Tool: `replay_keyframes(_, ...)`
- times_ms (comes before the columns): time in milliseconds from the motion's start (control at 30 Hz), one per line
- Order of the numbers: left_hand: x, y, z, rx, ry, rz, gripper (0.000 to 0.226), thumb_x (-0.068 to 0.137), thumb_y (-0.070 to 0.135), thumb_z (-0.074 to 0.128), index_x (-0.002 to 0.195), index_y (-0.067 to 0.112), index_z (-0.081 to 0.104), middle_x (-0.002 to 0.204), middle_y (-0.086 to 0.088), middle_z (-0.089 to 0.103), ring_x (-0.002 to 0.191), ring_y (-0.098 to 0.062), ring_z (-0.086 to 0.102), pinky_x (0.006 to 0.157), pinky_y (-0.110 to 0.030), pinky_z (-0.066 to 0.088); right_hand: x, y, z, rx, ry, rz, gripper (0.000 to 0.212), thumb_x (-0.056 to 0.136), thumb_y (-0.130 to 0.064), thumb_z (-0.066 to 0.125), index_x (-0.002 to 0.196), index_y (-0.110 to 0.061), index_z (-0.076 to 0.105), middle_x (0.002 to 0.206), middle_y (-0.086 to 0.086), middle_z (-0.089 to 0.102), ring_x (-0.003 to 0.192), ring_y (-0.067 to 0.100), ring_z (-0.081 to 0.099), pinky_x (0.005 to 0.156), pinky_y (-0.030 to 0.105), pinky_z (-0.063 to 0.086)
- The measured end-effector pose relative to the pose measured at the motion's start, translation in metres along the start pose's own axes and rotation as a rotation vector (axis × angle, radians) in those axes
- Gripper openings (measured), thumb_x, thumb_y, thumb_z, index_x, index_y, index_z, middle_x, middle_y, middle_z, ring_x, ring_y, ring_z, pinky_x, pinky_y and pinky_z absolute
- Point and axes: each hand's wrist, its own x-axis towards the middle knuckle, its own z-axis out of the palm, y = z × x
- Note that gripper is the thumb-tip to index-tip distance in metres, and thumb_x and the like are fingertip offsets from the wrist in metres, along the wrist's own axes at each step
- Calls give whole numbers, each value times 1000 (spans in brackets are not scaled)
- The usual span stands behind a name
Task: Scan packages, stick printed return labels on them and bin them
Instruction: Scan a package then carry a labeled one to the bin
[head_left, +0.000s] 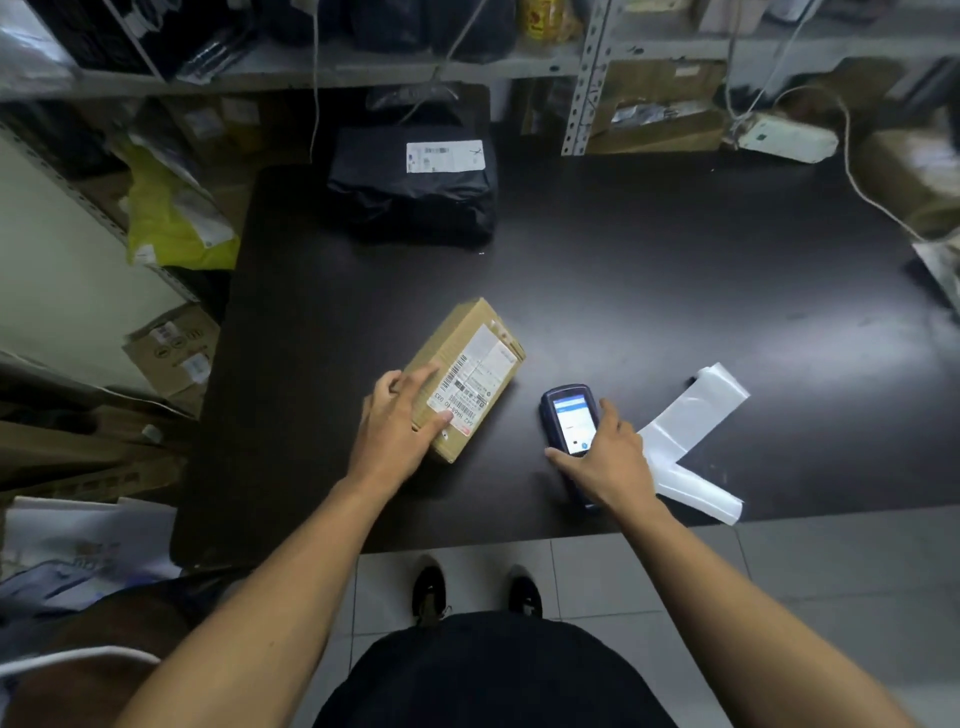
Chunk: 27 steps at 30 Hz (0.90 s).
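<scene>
Scanner (569, 415): lower body hidden under the right hand (608, 457)
Cardboard box (467, 374): near corner covered by the left hand (400, 421); label print too small to read
Black parcel (410, 192): label text blurred
Shelves (311, 67): contents blurred, cut off by the top edge

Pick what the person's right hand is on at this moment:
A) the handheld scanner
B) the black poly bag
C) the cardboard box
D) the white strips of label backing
A: the right hand grips the handheld scanner lying on the table, while the left hand rests on the cardboard box.
</scene>
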Motion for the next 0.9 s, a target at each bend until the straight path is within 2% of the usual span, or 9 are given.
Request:
replay_keyframes(100,-6,5,4,21,21,1,64,87,41,70,143,48,38,147,-2,33,130,-28,38,105,-41,40,-1,-2,3,-7,-26,47,106,74,-52,78,151,-10,17,138,18,41,129,35,39,102,43,39)
replay_keyframes(233,-9,7,6,47,26,-16,64,88,43,69,142,51,35,148,-1,31,132,-28,36,101,-48,45,1,-6,3,2,-55,122,77,77,-39,77,132,-3,36,132,17,42,124,34,40,95,41,42)
replay_keyframes(367,-9,6,6,44,24,-15,65,88,44,68,142,51,35,148,0,30,133,-28,35,99,-50,46,-3,-10,2,28,-34,55,64,74,-29,74,124,-5,42,127,16,42,119,33,39,93,38,41)
replay_keyframes(433,-8,5,6,44,22,-15,65,88,44,68,142,51,34,148,0,30,132,-28,35,98,-50,46,-6,-16,0,42,-27,-14,64,74,-28,74,125,-7,42,126,14,41,118,31,36,94,35,39)
replay_keyframes(633,-7,7,3,35,18,-19,65,88,43,69,144,48,35,147,0,32,131,-28,37,98,-49,46,-16,-38,-15,61,-115,-235,83,74,-34,79,142,-18,34,131,3,39,125,18,34,97,31,41)
replay_keyframes(767,-6,5,1,22,11,-23,66,89,42,68,145,46,35,147,-2,32,131,-29,38,100,-49,45,-20,-44,-26,-4,-159,-295,84,72,-39,83,139,-21,36,128,1,41,122,14,39,96,32,46)
replay_keyframes(900,-4,5,-2,28,-4,-14,65,89,42,68,145,47,35,147,-1,32,132,-28,37,100,-47,45,-22,-45,-36,-56,-175,-307,80,72,-38,83,136,-20,38,127,2,43,119,14,40,90,28,43)
